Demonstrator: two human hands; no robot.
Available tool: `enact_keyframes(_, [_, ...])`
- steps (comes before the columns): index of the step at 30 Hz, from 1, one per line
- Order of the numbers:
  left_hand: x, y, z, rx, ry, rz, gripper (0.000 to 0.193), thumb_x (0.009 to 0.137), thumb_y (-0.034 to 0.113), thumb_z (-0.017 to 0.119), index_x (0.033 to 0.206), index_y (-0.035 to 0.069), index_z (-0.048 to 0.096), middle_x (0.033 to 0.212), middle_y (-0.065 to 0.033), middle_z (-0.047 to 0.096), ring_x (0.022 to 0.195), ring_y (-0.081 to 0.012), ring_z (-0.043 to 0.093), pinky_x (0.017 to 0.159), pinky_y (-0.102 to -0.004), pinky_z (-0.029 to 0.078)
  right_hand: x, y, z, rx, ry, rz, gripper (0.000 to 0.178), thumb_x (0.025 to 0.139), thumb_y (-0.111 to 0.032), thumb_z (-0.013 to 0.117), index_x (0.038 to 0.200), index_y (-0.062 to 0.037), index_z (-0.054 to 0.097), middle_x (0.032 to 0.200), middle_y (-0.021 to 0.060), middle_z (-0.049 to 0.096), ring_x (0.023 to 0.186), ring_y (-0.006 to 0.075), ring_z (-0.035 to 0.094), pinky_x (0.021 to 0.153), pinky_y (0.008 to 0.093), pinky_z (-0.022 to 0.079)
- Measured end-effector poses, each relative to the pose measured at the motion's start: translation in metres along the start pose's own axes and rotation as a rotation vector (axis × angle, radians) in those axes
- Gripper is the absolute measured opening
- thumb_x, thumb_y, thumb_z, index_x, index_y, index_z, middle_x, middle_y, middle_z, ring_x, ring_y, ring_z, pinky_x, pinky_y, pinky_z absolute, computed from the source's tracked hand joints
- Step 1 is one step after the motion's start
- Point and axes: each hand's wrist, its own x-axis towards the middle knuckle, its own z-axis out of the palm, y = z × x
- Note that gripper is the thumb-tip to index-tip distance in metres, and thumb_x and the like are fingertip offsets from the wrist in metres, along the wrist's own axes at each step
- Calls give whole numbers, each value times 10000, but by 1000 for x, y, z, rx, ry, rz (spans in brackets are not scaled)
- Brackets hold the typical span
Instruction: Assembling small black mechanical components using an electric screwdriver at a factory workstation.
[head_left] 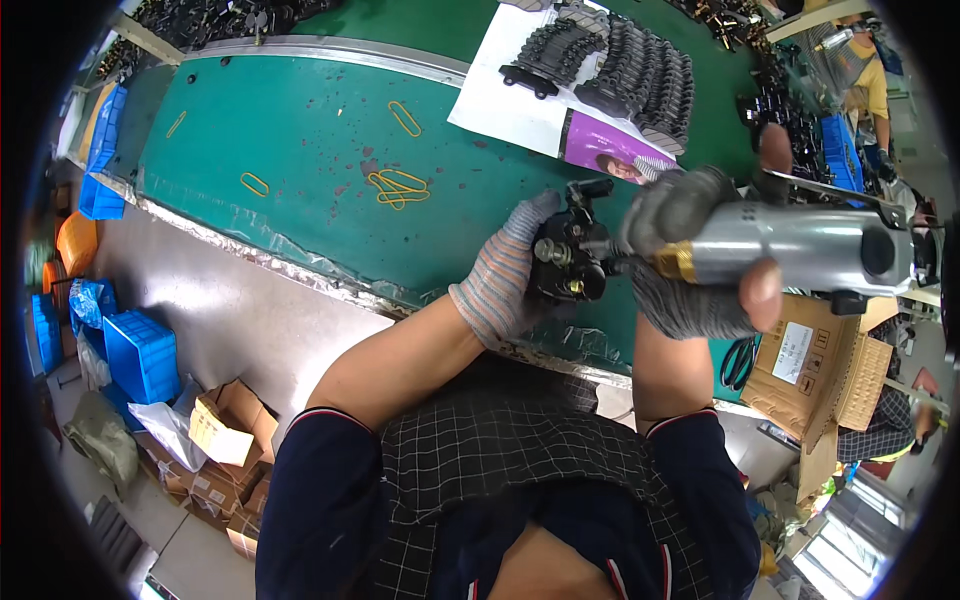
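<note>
In a striped knit glove, my left hand [503,272] grips a small black mechanical part [567,250] with round metal studs, held just above the green bench. My right hand [690,255], gloved in grey with bare fingertips, is wrapped round a silver air screwdriver [800,243] with a gold collar. The tool lies sideways, and its tip points left at the black part. It seems to meet one of the part's studs, though I cannot tell whether they touch.
Yellow rubber bands [400,188] lie on the green bench [290,130]. Rows of black parts [640,75] rest on a white sheet at the back. At right stands an open cardboard box [795,355]; blue bins [140,352] and cartons [232,425] are on the floor at left. Another person is at far right.
</note>
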Motion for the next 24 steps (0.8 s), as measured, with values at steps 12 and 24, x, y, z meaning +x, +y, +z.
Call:
enact_keyframes(12, [7, -7, -14, -33, -43, 43, 535, 784, 630, 557, 1035, 161, 619, 890, -18, 656, 775, -170, 620, 655, -397, 434, -35, -12, 31, -194, 118, 184, 864, 756, -471, 712, 1427, -135, 283, 739, 128, 582, 546, 224, 555, 472, 344, 470])
enact_keyframes(24, [10, -3, -16, -11, 11, 11, 567, 791, 630, 557, 1074, 141, 610, 942, -40, 656, 841, -183, 623, 667, -393, 463, -22, -5, 25, -72, 73, 126, 799, 742, -446, 742, 1371, -123, 369, 757, 128, 600, 569, 234, 569, 504, 354, 477])
